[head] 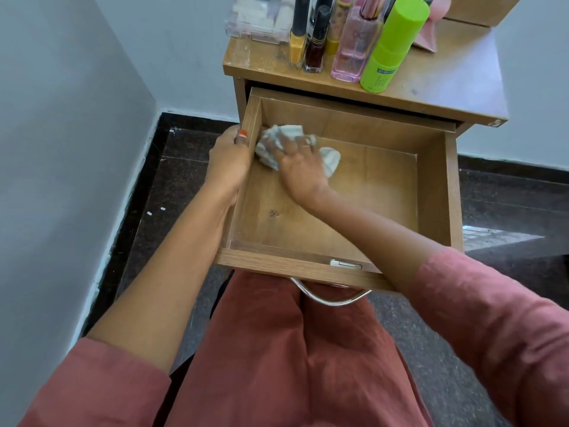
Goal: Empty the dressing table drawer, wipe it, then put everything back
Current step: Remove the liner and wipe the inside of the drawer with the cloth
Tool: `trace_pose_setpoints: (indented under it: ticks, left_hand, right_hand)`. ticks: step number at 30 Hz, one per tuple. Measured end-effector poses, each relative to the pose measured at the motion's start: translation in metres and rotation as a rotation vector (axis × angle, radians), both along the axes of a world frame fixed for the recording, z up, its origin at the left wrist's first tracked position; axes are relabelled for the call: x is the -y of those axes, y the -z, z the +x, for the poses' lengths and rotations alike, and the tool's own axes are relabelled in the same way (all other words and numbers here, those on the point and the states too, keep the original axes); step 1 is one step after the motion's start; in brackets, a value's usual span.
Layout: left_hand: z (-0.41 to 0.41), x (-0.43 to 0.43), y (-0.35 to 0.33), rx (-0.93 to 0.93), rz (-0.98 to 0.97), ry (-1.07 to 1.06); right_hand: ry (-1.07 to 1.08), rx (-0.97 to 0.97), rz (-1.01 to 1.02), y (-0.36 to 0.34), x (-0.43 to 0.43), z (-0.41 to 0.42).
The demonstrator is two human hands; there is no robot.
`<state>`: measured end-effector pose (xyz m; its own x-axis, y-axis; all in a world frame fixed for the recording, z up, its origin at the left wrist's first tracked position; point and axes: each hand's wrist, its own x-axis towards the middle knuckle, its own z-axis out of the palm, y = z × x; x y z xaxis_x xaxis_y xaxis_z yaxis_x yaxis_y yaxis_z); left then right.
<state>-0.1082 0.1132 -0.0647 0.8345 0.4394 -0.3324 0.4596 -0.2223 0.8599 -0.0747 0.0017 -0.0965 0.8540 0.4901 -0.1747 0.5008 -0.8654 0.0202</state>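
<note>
The wooden drawer (437,186) of the dressing table (455,84) is pulled far out over my lap, and only a cloth lies in it. My right hand (300,167) presses a crumpled white cloth (331,158) onto the drawer floor near the far left corner, fingers spread over it. My left hand (228,158) grips the drawer's left side wall from outside, thumb hooked over the rim. A dark smudge (274,213) marks the drawer floor near the front left.
On the tabletop stand a lime green bottle (389,47), a pink perfume bottle (357,41), several dark and yellow bottles (308,38) and a clear plastic box (258,20). A metal handle (331,298) hangs on the drawer front. White wall at left, dark stone floor (172,180) around.
</note>
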Motion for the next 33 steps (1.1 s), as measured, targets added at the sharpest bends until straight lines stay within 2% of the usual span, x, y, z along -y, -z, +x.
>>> trace_pose_setpoints:
  ticks: [4,8,11,15,21,24,29,33]
  left_hand:
    - [0.000,0.000,0.001,0.012,0.029,0.011]
    - [-0.001,0.002,0.000,0.020,0.058,0.021]
    - [-0.001,0.003,0.000,0.022,0.040,0.028]
    - [-0.001,0.002,0.001,0.031,0.031,0.022]
    - [-0.001,0.001,0.004,0.036,0.033,0.019]
    - [-0.001,0.001,0.004,0.037,0.028,0.020]
    - [-0.001,0.002,0.004,0.036,0.052,0.018]
    - [-0.002,0.002,0.003,0.033,0.064,0.022]
  right_hand:
    - [0.032,0.007,0.017,0.003,-0.017,0.001]
    - [-0.019,0.074,-0.034,0.001,0.008,0.008]
    - [0.022,0.081,-0.050,-0.002,0.038,0.010]
    - [0.145,0.044,-0.031,-0.008,0.078,0.007]
    - [0.376,0.075,-0.202,-0.006,0.111,0.006]
    - [0.482,0.057,-0.186,-0.006,0.124,0.007]
    - [0.431,0.034,-0.152,-0.016,0.117,0.005]
    - [0.275,-0.014,0.000,-0.024,0.082,-0.006]
